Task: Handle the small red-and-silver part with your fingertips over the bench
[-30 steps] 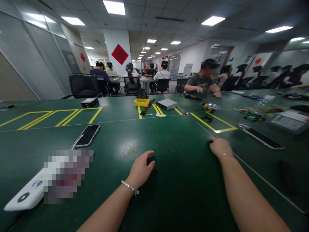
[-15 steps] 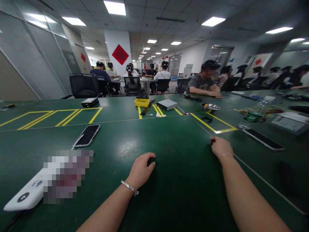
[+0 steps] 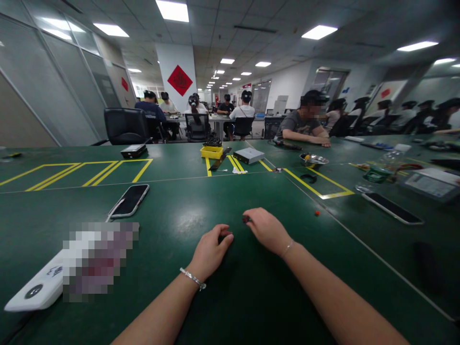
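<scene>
My right hand (image 3: 268,231) is in front of me over the green table (image 3: 172,268). Its fingertips are closed on a small dark-red piece (image 3: 246,219), too small to name. Just to its left rests my left hand (image 3: 211,249), with fingers curled and thumb near the index fingertip; whatever may lie between them is too small to make out. The two hands are a short gap apart. Farther right, a small orange-red piece (image 3: 317,213) lies loose on the table near a seam.
At left lie a phone (image 3: 130,201) and a white device (image 3: 39,287) beside a blurred patch. Ahead are a yellow tray (image 3: 211,153), a grey box (image 3: 248,155) and a metal bowl (image 3: 314,160). Another phone (image 3: 392,208) is at right. A person (image 3: 305,120) sits across the table.
My right hand has moved left, close to my left hand, with the dark-red piece in its fingers. The orange-red piece now shows where it was. My left thumb and index are closer together.
</scene>
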Motion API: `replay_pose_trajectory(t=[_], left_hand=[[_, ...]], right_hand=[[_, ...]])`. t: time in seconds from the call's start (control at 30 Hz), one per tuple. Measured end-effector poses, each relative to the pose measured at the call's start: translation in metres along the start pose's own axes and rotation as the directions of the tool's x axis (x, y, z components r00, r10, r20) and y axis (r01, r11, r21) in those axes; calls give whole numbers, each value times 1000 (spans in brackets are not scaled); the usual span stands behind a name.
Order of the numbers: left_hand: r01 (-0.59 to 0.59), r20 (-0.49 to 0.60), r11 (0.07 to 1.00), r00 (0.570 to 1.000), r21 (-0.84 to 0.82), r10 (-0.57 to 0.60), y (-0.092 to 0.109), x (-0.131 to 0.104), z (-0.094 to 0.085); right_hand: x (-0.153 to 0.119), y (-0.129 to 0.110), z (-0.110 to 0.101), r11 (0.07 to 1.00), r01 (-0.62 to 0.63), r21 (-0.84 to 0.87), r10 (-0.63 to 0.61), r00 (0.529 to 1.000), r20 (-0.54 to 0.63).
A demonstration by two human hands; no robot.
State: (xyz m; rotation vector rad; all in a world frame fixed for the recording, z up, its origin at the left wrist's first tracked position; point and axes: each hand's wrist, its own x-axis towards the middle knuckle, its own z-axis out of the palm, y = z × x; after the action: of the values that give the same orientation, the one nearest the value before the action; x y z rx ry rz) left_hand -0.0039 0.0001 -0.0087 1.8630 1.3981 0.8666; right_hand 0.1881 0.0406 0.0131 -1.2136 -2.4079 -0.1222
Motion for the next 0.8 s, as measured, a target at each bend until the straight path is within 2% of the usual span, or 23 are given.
replay_pose_trajectory(t=[0.1, 0.17, 0.27, 0.3, 0.37, 0.4, 0.43, 0.5, 0.57, 0.6, 0.63, 0.67, 0.7, 0.8], left_hand=[[9, 6, 1000, 1000, -20, -9, 1, 1, 0], [23, -5, 1000, 1000, -20, -23, 2, 1, -1], [56, -18, 995, 998, -83, -57, 4, 1, -4], [68, -24, 991, 997, -115, -71, 4, 1, -5], [93, -46, 978, 994, -187, -104, 5, 1, -7], [109, -55, 968, 991, -228, -124, 6, 1, -7], [128, -54, 954, 987, -270, -148, 6, 1, -7], [171, -24, 924, 981, -343, -190, 6, 0, -7], [197, 4, 908, 978, -370, -211, 6, 0, -5], [198, 3, 909, 977, -368, -211, 5, 0, -5], [190, -8, 914, 978, -359, -207, 5, 0, -5], [176, -26, 923, 980, -341, -197, 5, 1, -5], [156, -49, 936, 982, -316, -180, 5, 1, -5], [103, -117, 968, 984, -229, -132, 4, 1, -6]], right_hand=[[3, -46, 10, 983, 174, 50, -176, 984, 40], [4, -56, 11, 973, 213, 88, -218, 975, 43], [5, -38, 3, 975, 178, 134, -184, 982, 37], [5, -24, -2, 987, 119, 110, -123, 992, 30], [0, 11, -13, 991, -128, -23, 128, 992, -21], [-5, 31, -18, 948, -298, -109, 292, 954, -62], [-12, 52, -24, 860, -475, -188, 461, 880, -115], [-29, 90, -33, 614, -739, -279, 719, 669, -188], [-47, 121, -38, 392, -873, -291, 870, 454, -191], [-54, 132, -39, 319, -903, -287, 914, 374, -161], [-60, 140, -39, 273, -919, -285, 941, 317, -119], [-64, 146, -38, 251, -924, -288, 956, 284, -76], [-65, 148, -36, 249, -923, -294, 961, 272, -40], [-59, 143, -30, 301, -897, -323, 951, 309, 26]])
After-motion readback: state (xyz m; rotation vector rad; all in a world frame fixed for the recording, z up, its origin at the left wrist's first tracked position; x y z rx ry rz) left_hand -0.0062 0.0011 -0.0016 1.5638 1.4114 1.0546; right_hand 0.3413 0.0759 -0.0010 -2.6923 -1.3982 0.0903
